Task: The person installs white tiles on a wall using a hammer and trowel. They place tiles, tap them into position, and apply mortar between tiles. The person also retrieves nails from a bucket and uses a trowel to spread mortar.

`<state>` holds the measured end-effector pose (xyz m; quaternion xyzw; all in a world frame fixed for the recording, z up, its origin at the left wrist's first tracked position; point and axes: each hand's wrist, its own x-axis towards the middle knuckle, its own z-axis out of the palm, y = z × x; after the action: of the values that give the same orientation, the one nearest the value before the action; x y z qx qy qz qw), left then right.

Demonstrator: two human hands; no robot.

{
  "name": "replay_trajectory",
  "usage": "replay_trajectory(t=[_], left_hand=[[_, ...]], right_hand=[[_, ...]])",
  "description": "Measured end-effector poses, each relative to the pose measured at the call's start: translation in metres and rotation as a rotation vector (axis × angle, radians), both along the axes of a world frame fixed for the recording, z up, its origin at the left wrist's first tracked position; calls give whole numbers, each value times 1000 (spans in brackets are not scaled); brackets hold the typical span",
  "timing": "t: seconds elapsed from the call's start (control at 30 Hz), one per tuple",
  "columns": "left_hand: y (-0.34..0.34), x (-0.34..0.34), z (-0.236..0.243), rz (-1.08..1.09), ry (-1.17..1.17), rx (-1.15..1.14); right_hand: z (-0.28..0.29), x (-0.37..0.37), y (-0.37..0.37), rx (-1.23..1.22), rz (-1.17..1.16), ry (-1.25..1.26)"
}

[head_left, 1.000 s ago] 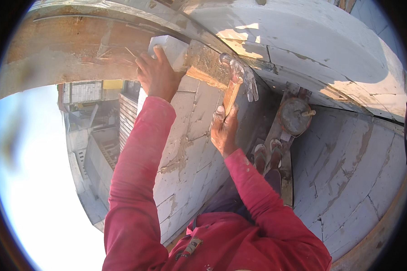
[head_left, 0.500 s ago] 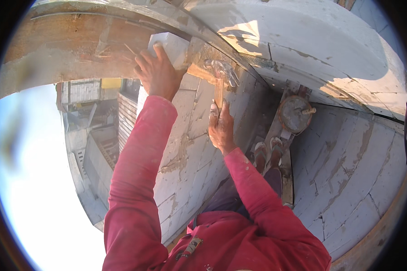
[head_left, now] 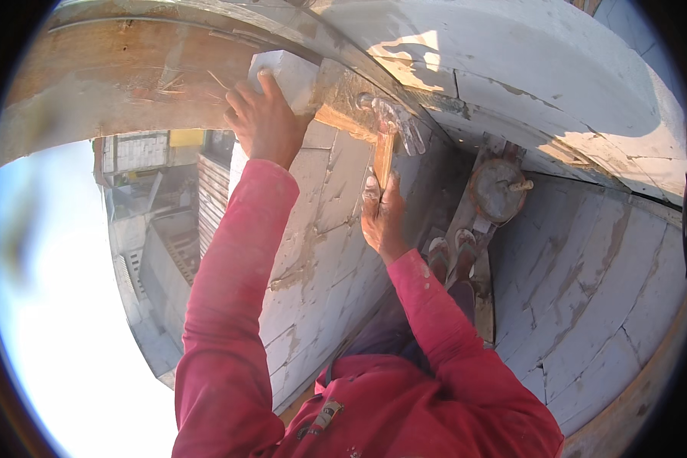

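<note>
A: Quick, what's the L hand doing?

B: Fingers spread, laid on the white block, prob. steadying it. Can't tell how firmly, thumb's partly hidden

A: And the R hand?

B: Closed round the low end of the hammer, head up, round face twd the block side, claw pointing away

A: Where's the block exactly?

B: Up at the top of the wall, brown board to its L, rough brown ledge just R of it

A: So which step's this?

B: Looks like tapping work, block held w/ one hand, hammer up by the ledge. Can't tell if the head touches it

A: What does the next move call for?

B: IMO a steady L hand, fingers clear of the hammer, short controlled swings. Also good footing on the narrow plank, w/ the bucket nr the feet
</note>
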<state>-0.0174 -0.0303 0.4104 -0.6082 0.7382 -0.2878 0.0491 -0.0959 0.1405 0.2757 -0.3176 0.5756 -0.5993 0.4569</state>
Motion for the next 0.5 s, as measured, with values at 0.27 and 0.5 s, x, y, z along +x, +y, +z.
replay_trajectory(t=[0.27,0.5], left_hand=[[2,-11,4,33,-18,19],[1,-6,1,30,-23,16]], right_hand=[[-16,17,-4,-36,43,10],[-18,22,1,-37,-171,-252]])
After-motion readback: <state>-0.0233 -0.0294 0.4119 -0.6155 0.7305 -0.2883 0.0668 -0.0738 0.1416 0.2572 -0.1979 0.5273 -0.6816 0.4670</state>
